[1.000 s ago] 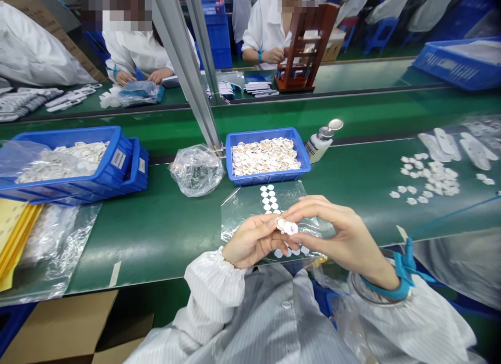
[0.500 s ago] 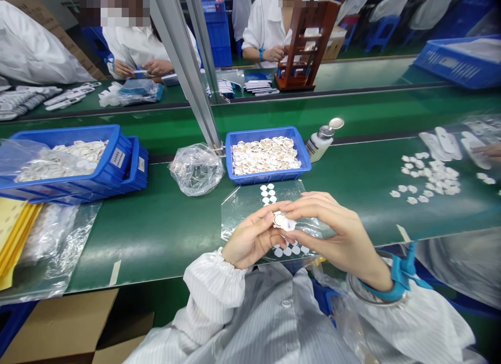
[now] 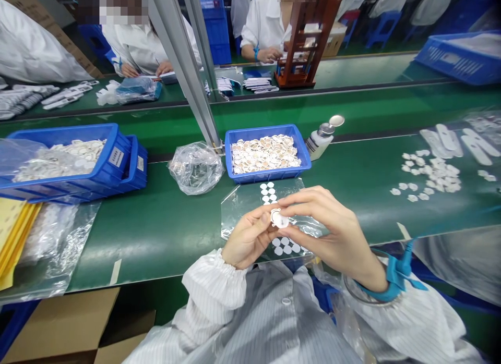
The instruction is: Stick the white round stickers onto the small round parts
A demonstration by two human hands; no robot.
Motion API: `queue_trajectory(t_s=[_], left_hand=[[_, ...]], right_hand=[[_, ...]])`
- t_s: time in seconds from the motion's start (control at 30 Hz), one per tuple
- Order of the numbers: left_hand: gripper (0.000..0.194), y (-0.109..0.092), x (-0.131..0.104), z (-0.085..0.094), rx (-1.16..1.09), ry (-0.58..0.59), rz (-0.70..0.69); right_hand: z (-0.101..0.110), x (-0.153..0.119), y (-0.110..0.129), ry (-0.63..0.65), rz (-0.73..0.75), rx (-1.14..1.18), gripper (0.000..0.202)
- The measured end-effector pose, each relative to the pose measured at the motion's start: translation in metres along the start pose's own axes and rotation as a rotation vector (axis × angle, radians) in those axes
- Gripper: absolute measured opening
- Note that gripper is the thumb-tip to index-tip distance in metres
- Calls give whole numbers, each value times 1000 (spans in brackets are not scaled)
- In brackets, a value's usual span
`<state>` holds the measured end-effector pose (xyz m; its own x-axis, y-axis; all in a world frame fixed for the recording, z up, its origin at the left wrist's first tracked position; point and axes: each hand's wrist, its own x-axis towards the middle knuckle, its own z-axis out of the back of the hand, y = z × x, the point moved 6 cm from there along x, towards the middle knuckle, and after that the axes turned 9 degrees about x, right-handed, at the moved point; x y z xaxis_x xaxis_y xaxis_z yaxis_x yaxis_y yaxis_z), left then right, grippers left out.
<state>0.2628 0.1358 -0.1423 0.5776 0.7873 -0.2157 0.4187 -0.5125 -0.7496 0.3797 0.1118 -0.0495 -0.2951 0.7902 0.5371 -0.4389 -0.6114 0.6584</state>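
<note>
Fingers of the left hand [image 3: 246, 234] pinch a small white part [image 3: 274, 217], just below and right of centre, as those of the right hand [image 3: 334, 232] close on a white disc [image 3: 282, 222] at its face; whether the two touch is hard to make out. Beneath lies a clear sheet [image 3: 237, 214] bearing disc rows [image 3: 278, 250], with a blue tray [image 3: 270, 178] of pieces [image 3: 266, 154] above it and a bottle [image 3: 319, 144] beside the tray. Loose pieces [image 3: 436, 173] spread at right, blue bins [image 3: 117, 173] stand at left, and co-workers [image 3: 136, 47] in white line the top of the frame
</note>
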Motion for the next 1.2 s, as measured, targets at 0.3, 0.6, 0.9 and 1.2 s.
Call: queue_trajectory(t_s=[0.3,0.6,0.9,1.2], left_hand=[[36,-3,-1,-2,28,28,-34],[34,-4,-1,-5,-7,21,-39],[32,-4,-2,-5,1,45,-52],[28,-8,-1,-5,1,45,-78]], right_hand=[[-3,3,2,1,17,4,17],[-2,6,5,-30,18,5,13],[-2,7,8,-45,41,9,12],[-4,10,10,-54,21,-20,6]])
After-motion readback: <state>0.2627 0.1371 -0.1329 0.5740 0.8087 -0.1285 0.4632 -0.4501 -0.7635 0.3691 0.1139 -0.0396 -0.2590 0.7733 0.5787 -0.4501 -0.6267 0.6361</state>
